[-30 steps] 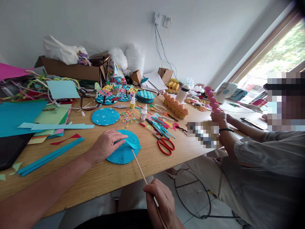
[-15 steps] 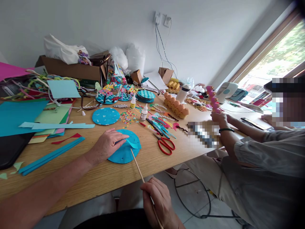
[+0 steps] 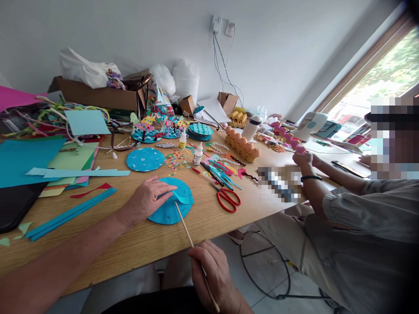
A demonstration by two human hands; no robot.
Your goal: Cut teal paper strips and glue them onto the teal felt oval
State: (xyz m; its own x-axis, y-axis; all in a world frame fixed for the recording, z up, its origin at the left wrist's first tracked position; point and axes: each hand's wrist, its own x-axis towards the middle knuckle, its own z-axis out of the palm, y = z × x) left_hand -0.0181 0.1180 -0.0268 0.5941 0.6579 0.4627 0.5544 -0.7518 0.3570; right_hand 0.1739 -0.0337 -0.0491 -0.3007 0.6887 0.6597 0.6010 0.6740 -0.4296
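Observation:
A blue disc [image 3: 168, 213] lies near the table's front edge, with a curved blue paper strip [image 3: 183, 199] standing up from it. My left hand [image 3: 147, 198] pinches the strip at its left part, fingers resting over the disc. Below, past the table edge, my right hand [image 3: 211, 272] is closed round a thin wooden stick [image 3: 185, 226], whose tip is at the strip's lower side; whether it touches cannot be told. Behind the disc lies another blue disc [image 3: 145, 159] with pale scraps on it. Small glue bottles [image 3: 197, 155] stand beyond, beside colourful confetti [image 3: 176, 160].
Red-handled scissors [image 3: 228, 199], pens and paper strips lie to the right. Blue strips [image 3: 70, 213] and coloured paper [image 3: 29, 159] cover the left. Finished blue pieces [image 3: 146, 133] and egg cartons [image 3: 242, 145] stand further back. A person's hands [image 3: 304, 160] hold a pink carton strip at right.
My right hand has moved slightly left and down, and the stick's tip has shifted left along the strip. The other person's pink carton strip has tilted left. My left hand stays put.

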